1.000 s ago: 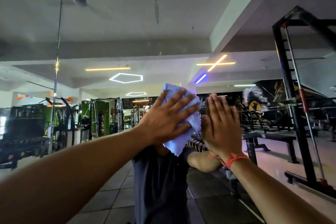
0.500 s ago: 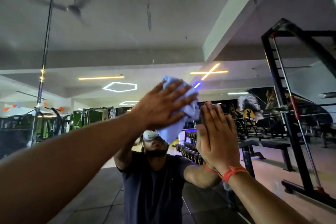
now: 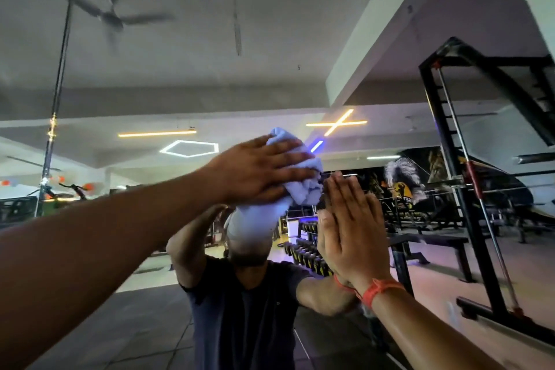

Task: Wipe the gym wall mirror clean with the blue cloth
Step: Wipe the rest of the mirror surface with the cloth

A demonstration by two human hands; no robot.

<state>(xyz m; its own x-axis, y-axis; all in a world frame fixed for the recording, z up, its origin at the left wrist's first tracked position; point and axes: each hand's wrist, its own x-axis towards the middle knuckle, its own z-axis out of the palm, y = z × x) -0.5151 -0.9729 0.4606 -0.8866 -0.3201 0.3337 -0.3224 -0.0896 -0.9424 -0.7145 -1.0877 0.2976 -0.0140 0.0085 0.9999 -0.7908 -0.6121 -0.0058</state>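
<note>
The wall mirror [image 3: 186, 84] fills nearly the whole view and reflects the gym and a person in a dark shirt. My left hand [image 3: 258, 171] lies flat on the bunched pale blue cloth [image 3: 303, 186] and presses it against the glass at about head height. Part of the cloth hangs down below the palm. My right hand [image 3: 350, 228] rests flat on the mirror just right of the cloth, fingers together and pointing up, with an orange band on the wrist. It holds nothing.
A black weight rack [image 3: 468, 177] with a steel bar stands at the right, close to my right arm. Reflected in the glass are a ceiling fan [image 3: 108, 15], lit ceiling shapes, a dumbbell row and a bench.
My left hand has slid the cloth upward and a little to the right on the glass, and the fingers now point more sideways. My right hand has stayed flat on the mirror.
</note>
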